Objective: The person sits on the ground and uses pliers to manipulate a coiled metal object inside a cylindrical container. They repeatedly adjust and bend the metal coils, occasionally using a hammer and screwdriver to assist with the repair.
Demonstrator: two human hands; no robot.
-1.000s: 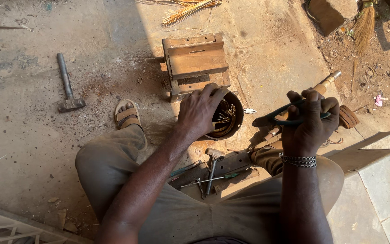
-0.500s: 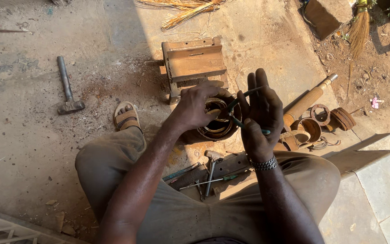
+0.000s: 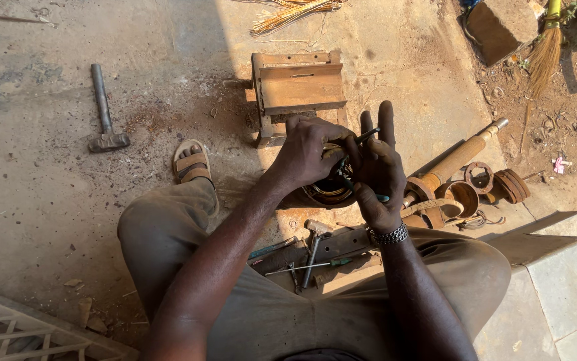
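A seated person works over a concrete floor (image 3: 54, 220), with a rusty metal stand (image 3: 298, 90) just ahead, a hammer (image 3: 104, 110) well apart to the left, and a rusty shaft (image 3: 459, 157) with loose rings (image 3: 479, 177) near the right knee. The left hand (image 3: 312, 154) is curled closed over the rim of a round bearing housing (image 3: 328, 190), which sits low between the knees, just in front of the stand. The right hand (image 3: 378, 174), touching the left, grips pliers (image 3: 362, 140) with thumb and lower fingers while two fingers point straight up; small tools (image 3: 308, 251) lie under the wrists.
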